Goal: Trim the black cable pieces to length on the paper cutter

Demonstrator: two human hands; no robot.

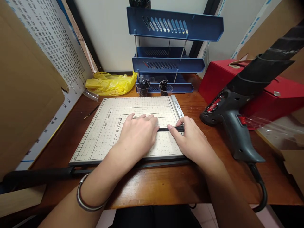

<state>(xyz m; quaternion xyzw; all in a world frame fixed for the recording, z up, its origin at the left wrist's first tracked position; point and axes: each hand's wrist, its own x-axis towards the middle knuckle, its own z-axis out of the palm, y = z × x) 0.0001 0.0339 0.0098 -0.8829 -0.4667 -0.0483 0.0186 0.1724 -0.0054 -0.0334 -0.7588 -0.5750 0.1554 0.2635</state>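
A bundle of thin black wires [163, 129] lies across the gridded board of a paper cutter [99, 133]. My left hand [139, 131] rests palm down over the board, its fingers bent, and its thumb tip holds the bundle at the left; the part of the bundle beneath the palm is hidden. With thumb and index finger, my right hand [190, 134] pinches the right end of the bundle beside the cutter's raised metal ruler edge [177, 106]. The cutter's blade arm, with its black handle [40, 175], runs along the near side, below my left forearm.
Two clear cups of black wires with silvery tips [143, 87] stand behind the cutter, before a blue tiered tray rack [168, 65]. A yellow plastic bag [111, 83] lies at back left. To the right, a heat gun [237, 120] leans near a red box [280, 98].
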